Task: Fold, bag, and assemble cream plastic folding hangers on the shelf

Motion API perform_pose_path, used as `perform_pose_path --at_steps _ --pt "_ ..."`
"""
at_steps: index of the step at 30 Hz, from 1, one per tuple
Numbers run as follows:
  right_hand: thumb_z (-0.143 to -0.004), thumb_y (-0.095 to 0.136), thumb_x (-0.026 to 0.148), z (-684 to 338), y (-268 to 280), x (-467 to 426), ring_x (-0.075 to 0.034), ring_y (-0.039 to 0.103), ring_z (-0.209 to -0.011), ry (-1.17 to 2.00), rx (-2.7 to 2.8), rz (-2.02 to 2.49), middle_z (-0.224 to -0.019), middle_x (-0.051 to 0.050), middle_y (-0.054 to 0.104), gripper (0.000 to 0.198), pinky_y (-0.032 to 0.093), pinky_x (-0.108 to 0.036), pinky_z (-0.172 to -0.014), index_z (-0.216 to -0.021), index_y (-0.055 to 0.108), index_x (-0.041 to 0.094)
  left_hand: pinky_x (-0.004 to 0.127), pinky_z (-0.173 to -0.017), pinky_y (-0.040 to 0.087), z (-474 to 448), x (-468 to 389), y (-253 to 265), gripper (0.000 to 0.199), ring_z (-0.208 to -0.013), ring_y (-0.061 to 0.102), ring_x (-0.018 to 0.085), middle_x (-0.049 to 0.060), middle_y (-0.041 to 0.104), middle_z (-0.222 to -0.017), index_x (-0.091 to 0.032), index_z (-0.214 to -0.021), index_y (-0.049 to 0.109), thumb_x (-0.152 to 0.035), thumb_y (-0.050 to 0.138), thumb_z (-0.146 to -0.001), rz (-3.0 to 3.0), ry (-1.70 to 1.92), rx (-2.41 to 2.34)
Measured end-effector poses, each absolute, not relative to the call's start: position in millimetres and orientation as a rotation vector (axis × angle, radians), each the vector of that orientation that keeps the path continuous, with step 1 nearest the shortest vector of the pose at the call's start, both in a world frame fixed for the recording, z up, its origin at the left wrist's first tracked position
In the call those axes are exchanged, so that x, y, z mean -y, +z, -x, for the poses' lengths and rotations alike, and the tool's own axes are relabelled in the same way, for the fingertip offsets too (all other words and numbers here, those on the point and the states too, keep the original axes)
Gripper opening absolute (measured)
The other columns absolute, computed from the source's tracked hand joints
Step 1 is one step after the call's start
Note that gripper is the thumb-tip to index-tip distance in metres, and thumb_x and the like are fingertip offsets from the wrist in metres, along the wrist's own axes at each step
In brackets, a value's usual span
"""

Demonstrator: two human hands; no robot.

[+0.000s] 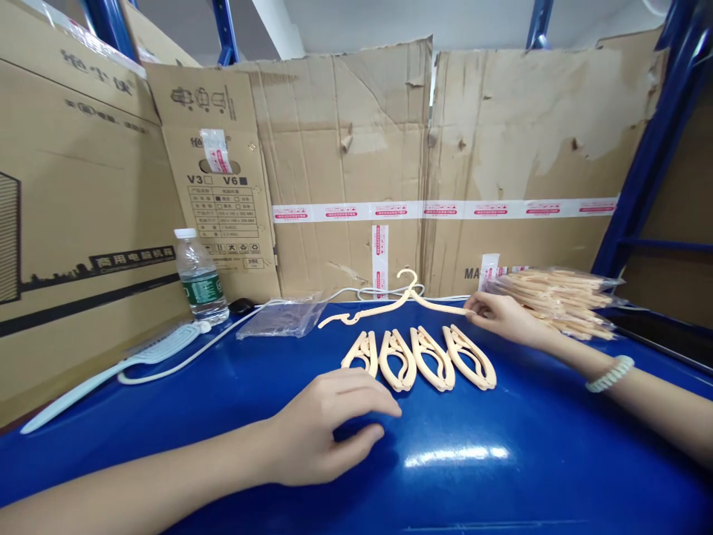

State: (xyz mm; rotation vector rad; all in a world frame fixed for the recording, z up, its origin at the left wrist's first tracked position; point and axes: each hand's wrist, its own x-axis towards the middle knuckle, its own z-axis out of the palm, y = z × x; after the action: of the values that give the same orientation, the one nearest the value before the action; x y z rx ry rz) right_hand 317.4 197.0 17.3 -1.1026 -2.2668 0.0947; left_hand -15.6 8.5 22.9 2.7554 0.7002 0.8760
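One Is Spread Out, Four Lie Folded in a Row

In the centre of the frame, an unfolded cream plastic clothes hanger [411,292] lies on a glossy blue desk [557,446], its hook toward the upper edge. The right hand [504,319], at centre right, has its fingertips drawn narrow on the right end of this hanger. The left hand [328,431], at lower centre, is curved, with thumb and fingers apart, and holds nothing that I can see. It hides the lower part of the leftmost of four folded cream plastic hangers [424,362], which lie side by side just below the unfolded one. I cannot tell if it touches that piece.

As far as I can judge, one hanger is fully spread, while these four are not yet unfolded. More cream pieces are in a clear plastic-wrapped bundle [557,301] at the right; their number is impossible to count. A flat, clear plastic bag [284,316] lies left of centre, near a clear water bottle with green label [201,279].
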Motion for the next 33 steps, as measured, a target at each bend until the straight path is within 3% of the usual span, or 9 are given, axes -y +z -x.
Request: perform_pose_path --at_steps 7,11,16,23,26,28,31,33 --pt "-0.077 0.062 0.039 -331.1 42.6 -178.3 -0.02 0.063 -0.068 0.308 2.096 1.057 -0.073 -0.007 0.067 0.021 0.051 -0.031 -0.062 -0.081 0.059 0.018 0.041 -0.093 0.051 21.6 -25.2 24.1 0.034 -0.107 0.063 0.023 0.011 0.066 -0.117 -0.018 -0.117 0.058 -0.023 0.059 -0.083 -1.788 1.119 -1.192" --pt "-0.075 0.066 0.04 -329.5 47.4 -166.8 -0.018 0.061 -0.066 0.42 2.078 1.019 -0.07 -0.006 0.064 0.024 0.049 -0.03 -0.062 -0.079 0.059 0.018 0.04 -0.103 0.046 24.2 -36.9 21.6 0.051 -0.115 0.06 0.025 0.018 0.052 -0.137 -0.015 -0.13 0.047 -0.021 0.064 -0.082 -1.221 1.305 -1.212" --pt "-0.072 0.069 0.037 -314.7 46.0 -150.6 -0.018 0.063 -0.065 0.608 2.106 1.003 -0.069 -0.004 0.063 0.024 0.05 -0.03 -0.061 -0.078 0.054 0.019 0.04 -0.101 0.05 23.1 -37.8 21.3 0.066 -0.112 0.062 0.026 0.02 0.038 -0.146 -0.018 -0.141 0.034 -0.023 0.065 -0.083 -1.082 1.415 -1.211" --pt "-0.073 0.066 0.031 -302.9 46.4 -129.0 -0.014 0.06 -0.055 0.629 2.205 0.978 -0.06 0.003 0.057 0.02 0.047 -0.026 -0.052 -0.076 0.048 0.021 0.038 -0.088 0.055 22.3 -35.9 24.7 0.075 -0.091 0.068 0.018 0.016 0.052 -0.131 -0.024 -0.144 0.024 -0.019 0.065 -0.081 -1.165 1.457 -1.196" --pt "-0.075 0.064 0.032 -300.5 44.2 -126.3 -0.012 0.055 -0.053 0.559 2.266 0.982 -0.059 0.003 0.056 0.018 0.045 -0.024 -0.049 -0.078 0.051 0.021 0.032 -0.085 0.054 22.4 -36.3 22.6 0.067 -0.092 0.067 0.017 0.014 0.053 -0.129 -0.022 -0.14 0.033 -0.022 0.064 -0.08 -1.277 1.422 -1.165" --pt "-0.076 0.064 0.034 -298.5 43.1 -124.4 -0.012 0.054 -0.055 0.54 2.283 0.978 -0.061 0.002 0.057 0.018 0.045 -0.024 -0.048 -0.08 0.053 0.02 0.029 -0.075 0.055 23.3 -36.4 19.5 0.062 -0.082 0.067 0.015 0.013 0.055 -0.126 -0.02 -0.134 0.042 -0.023 0.066 -0.077 -1.424 1.346 -1.196" --pt "-0.077 0.066 0.037 -296.0 43.9 -120.4 -0.012 0.054 -0.055 0.556 2.294 0.959 -0.062 0.001 0.058 0.02 0.045 -0.024 -0.047 -0.082 0.055 0.02 0.023 -0.052 0.048 25.7 -36.4 15.5 0.054 -0.059 0.061 0.01 0.008 0.067 -0.104 -0.018 -0.127 0.051 -0.026 0.066 -0.075 -1.624 1.207 -1.303" --pt "-0.077 0.066 0.039 -295.3 45.3 -117.8 -0.012 0.056 -0.054 0.588 2.294 0.947 -0.061 0.001 0.059 0.022 0.046 -0.023 -0.047 -0.083 0.057 0.02 0.021 -0.047 0.044 27.2 -36.7 14.9 0.048 -0.05 0.056 0.009 0.005 0.069 -0.086 -0.017 -0.124 0.055 -0.032 0.063 -0.079 -1.685 1.173 -1.348"
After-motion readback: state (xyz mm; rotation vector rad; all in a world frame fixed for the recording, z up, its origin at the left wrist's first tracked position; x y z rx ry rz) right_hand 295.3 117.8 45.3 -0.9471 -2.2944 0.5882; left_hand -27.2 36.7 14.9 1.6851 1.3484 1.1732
